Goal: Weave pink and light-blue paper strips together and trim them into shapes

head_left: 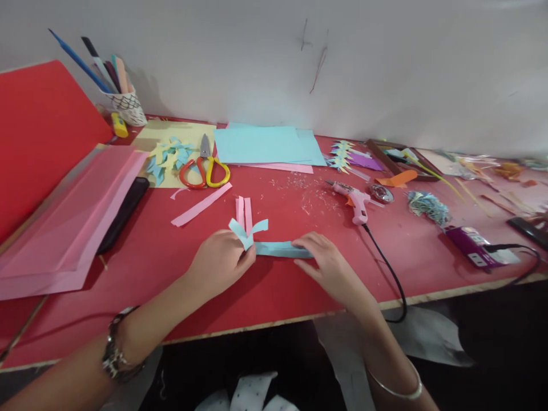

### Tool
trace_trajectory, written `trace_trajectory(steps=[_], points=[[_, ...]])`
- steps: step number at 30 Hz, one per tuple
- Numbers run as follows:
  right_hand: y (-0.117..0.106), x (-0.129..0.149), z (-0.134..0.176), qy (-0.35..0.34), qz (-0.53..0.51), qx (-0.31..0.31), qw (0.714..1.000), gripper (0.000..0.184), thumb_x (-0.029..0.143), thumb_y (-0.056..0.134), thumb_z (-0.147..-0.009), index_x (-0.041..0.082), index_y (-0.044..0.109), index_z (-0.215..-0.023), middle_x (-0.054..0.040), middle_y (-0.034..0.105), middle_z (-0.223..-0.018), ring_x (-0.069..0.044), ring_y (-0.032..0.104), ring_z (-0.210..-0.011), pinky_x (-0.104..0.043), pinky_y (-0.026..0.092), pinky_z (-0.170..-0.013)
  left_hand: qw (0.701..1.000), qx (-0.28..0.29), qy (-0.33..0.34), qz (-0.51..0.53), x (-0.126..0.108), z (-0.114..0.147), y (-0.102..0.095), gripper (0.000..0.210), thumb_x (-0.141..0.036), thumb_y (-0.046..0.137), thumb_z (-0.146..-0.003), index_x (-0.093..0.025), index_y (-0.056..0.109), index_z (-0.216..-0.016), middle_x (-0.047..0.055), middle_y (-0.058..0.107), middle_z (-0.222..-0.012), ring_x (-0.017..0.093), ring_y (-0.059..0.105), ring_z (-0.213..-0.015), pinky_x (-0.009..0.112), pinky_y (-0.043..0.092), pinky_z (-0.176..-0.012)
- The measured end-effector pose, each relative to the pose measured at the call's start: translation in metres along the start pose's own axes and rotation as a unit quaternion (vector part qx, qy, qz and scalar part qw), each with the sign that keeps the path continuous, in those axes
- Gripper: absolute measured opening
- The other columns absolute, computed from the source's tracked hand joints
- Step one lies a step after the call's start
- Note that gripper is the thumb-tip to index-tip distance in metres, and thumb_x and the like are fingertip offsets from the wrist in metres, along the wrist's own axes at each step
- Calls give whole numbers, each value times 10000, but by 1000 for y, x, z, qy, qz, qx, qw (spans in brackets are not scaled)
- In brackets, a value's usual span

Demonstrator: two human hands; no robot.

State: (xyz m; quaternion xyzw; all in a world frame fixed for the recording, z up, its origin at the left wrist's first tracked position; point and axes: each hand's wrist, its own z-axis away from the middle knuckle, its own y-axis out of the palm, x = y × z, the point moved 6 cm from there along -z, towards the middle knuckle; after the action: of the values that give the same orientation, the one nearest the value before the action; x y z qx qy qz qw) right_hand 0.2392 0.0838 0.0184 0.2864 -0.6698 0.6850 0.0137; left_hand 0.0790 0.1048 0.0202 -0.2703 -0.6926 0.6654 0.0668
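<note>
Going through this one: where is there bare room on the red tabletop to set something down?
The red tabletop is bare between the blue strip and the front edge, and again between the black cord and the purple power strip. Crowded: along the back, with paper scraps, scissors and blue sheets, and at left, under the pink sheets.

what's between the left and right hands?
In the head view, a light-blue paper strip spans the gap from the left hand to the right hand, with the red tabletop beneath.
</note>
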Motion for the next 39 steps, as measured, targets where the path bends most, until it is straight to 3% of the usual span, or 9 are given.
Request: trace_trajectory(steps=[5,9,14,23,26,30,32,36,39], points=[[-3,2,-5,23,-15,16,999,135,163,470,-825,201,572,-905,-31,618,-880,-177,563,-861,-335,320,-759,999,-26,21,-19,-1,-1,-1,338,-234,330,-822,-165,603,-636,24,572,-526,155,517,-531,247,322,-496],[-12,4,-10,35,-76,-15,996,148,168,448,-827,214,575,-884,-10,651,-886,-164,587,-826,-356,292,-806,996,-50,62,-28,-5,0,-1,374,-245,294,-842,-180,653,-761,13,612,-548,155,535,-527,294,403,-642],[-22,18,-29,-15,-183,-37,982,153,150,449,-784,201,566,-869,-7,647,-821,-137,589,-779,-300,359,-773,990,-95,91,-53,-8,2,-5,317,-280,349,-813,-178,650,-809,10,593,-514,173,547,-519,350,422,-713],[-3,54,-62,-78,-329,75,938,323,86,438,-716,196,490,-1015,21,577,-792,-96,560,-718,-237,439,-681,981,-154,113,-42,-9,8,-5,358,-311,342,-828,-186,595,-608,13,614,-523,163,581,-539,385,402,-836],[6,58,-64,-77,-373,111,918,273,101,440,-735,184,479,-992,8,549,-798,-96,549,-742,-222,447,-652,971,-192,126,-57,-11,10,-7,349,-259,313,-838,-189,608,-665,23,644,-574,170,606,-603,369,414,-819],[7,54,-65,-85,-406,136,900,197,137,455,-764,172,478,-957,-2,541,-796,-91,544,-744,-226,451,-676,974,-183,117,-62,-9,7,-5,326,-230,304,-824,-182,599,-695,8,640,-554,162,593,-554,362,422,-821],[1,47,-62,-90,-388,124,909,218,170,459,-782,180,466,-1000,2,548,-788,-90,545,-713,-235,453,-680,979,-166,105,-60,-7,6,-3,339,-224,298,-820,-189,587,-646,2,634,-537,155,579,-516,365,415,-843],[-16,20,-47,-65,-222,29,972,202,236,480,-798,177,492,-991,-32,566,-844,-136,547,-795,-299,445,-760,984,-149,87,-44,-5,5,-2,374,-235,282,-834,-184,611,-663,8,645,-545,153,576,-506,376,407,-866],[-14,5,-28,-54,-82,55,994,241,218,527,-769,189,511,-1008,-70,560,-976,-194,521,-931,-368,416,-841,985,-148,78,-32,-4,5,-3,379,-240,283,-835,-179,624,-680,3,652,-553,148,571,-506,374,415,-858]])
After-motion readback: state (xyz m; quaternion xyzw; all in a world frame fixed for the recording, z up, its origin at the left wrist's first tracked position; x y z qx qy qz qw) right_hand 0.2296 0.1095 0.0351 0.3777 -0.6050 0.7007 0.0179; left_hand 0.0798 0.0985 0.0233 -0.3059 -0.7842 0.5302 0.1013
